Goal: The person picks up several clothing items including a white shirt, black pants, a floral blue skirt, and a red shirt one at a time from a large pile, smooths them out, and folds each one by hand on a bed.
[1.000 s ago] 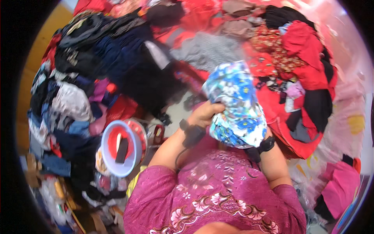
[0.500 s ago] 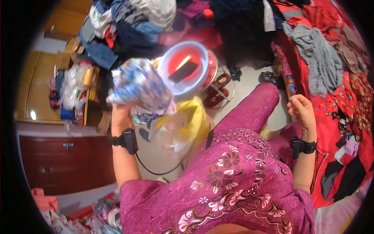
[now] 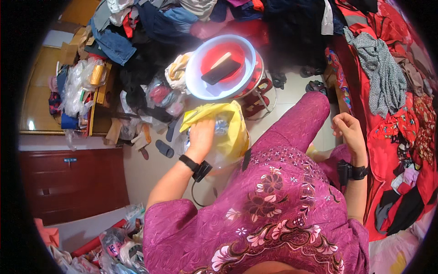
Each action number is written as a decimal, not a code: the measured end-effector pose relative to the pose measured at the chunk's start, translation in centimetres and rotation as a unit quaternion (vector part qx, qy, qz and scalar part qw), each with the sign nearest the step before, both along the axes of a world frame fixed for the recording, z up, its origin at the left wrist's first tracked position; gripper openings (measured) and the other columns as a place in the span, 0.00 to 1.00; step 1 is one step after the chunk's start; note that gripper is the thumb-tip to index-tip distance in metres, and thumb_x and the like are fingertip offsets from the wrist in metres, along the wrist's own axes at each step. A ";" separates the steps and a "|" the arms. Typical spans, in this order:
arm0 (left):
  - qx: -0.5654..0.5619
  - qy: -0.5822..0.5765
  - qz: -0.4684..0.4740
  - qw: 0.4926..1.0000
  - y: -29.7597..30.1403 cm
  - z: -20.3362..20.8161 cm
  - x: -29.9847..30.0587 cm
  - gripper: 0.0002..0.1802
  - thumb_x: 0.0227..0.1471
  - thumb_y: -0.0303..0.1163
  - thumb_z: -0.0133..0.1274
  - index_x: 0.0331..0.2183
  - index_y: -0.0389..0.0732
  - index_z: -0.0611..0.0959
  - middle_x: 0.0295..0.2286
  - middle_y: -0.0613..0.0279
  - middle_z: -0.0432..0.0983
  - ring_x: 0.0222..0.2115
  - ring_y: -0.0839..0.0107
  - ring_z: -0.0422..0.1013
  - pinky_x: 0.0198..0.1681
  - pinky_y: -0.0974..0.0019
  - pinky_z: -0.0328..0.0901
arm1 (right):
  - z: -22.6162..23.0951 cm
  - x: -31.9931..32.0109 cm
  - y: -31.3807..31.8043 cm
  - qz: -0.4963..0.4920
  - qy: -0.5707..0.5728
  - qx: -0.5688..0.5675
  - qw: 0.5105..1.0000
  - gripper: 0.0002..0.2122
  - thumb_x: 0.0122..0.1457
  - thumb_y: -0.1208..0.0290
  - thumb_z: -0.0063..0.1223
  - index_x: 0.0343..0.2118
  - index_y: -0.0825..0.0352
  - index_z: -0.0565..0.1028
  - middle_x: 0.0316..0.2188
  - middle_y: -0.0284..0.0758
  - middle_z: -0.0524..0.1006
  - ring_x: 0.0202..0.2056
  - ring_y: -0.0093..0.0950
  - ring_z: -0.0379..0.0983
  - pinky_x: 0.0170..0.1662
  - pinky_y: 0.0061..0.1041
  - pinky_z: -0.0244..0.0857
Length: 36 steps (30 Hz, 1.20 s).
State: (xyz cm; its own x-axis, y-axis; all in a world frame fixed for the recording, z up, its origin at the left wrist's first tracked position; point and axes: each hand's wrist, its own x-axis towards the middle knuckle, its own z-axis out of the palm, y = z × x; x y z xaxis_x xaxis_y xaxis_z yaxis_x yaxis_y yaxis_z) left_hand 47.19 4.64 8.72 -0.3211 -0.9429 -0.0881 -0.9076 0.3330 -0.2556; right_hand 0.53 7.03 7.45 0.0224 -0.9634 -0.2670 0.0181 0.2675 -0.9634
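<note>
My left hand (image 3: 202,138) reaches into the mouth of a yellow plastic bag (image 3: 235,121) in front of me, its fingertips hidden inside. A blue-and-white patterned cloth (image 3: 222,125) shows in the bag just beside the fingers; whether they hold it is hidden. The lower part of the bag looks see-through. My right hand (image 3: 349,130) hovers at the right beside the red bedding, with nothing visible in its loosely curled, slightly parted fingers. Each wrist wears a black strap with a small device.
Beyond the bag, a pale blue basin (image 3: 194,75) holding a red bowl and a dark flat object rests on a round stool (image 3: 273,102). Clothes (image 3: 159,20) are heaped at the back. A grey patterned garment (image 3: 378,73) lies among red bedding. Slippers (image 3: 164,148) lie left.
My left hand has come down and rightward with the blue patterned cloth, from above the floor at left into the yellow bag. The right hand has barely shifted.
</note>
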 end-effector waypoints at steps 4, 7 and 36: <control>-0.031 0.250 -0.070 0.965 -1.9 -3.9 -1.4 0.07 0.47 0.30 0.47 0.29 0.43 0.80 0.31 0.58 0.77 0.34 0.58 0.72 0.37 0.56 0.62 | 0.6 0.8 0.5 0.001 0.025 0.011 1.000 0.07 0.58 0.69 0.51 0.28 0.68 0.73 0.21 0.29 0.74 0.20 0.16 0.68 0.24 0.15 0.60; 0.086 0.256 0.016 0.963 -2.0 -5.7 -0.4 0.11 0.45 0.25 0.47 0.34 0.42 0.79 0.34 0.56 0.74 0.36 0.60 0.69 0.40 0.61 0.64 | 0.6 0.8 1.6 -0.006 0.049 0.023 0.999 0.07 0.58 0.69 0.50 0.28 0.67 0.73 0.21 0.29 0.74 0.20 0.16 0.68 0.24 0.15 0.60; 0.571 0.315 -0.311 0.692 -8.5 5.4 -43.1 0.10 0.50 0.26 0.53 0.36 0.32 0.78 0.28 0.65 0.76 0.29 0.79 0.71 0.34 0.74 0.66 | 8.8 -24.4 34.1 -0.495 0.138 0.008 0.858 0.06 0.57 0.68 0.51 0.30 0.64 0.74 0.22 0.28 0.74 0.19 0.14 0.69 0.21 0.12 0.62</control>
